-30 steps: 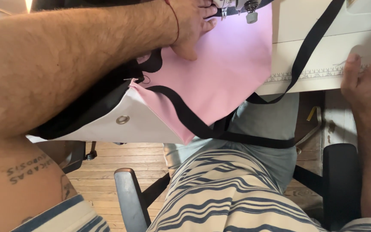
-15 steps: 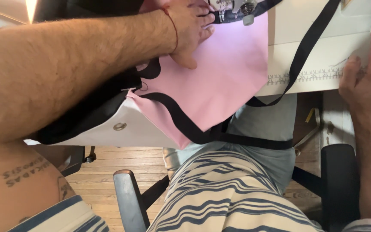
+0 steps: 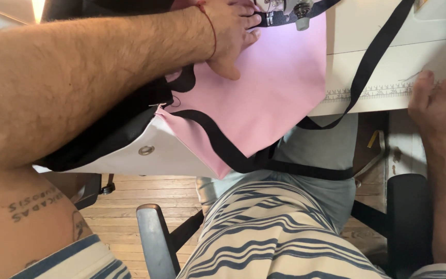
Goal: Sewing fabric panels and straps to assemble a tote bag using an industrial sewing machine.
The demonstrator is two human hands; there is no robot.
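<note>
at the sewing machine, left hand lies flat, fingers spread on pink fabric; right hand, at three o'clock, rests open on the table; steady, even feeding suits best.

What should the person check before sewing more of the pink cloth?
1. Left hand flat on the pink fabric panel: ok.
2. Fingertips clear of the metal presser foot: not ok, they lie very close.
3. Right hand resting on the white sewing table, off the cloth: ok.
4. Black webbing strap free of snags: cannot tell, it hangs off the table edge.
5. Needle position: cannot tell, hidden at the frame's top.
</note>
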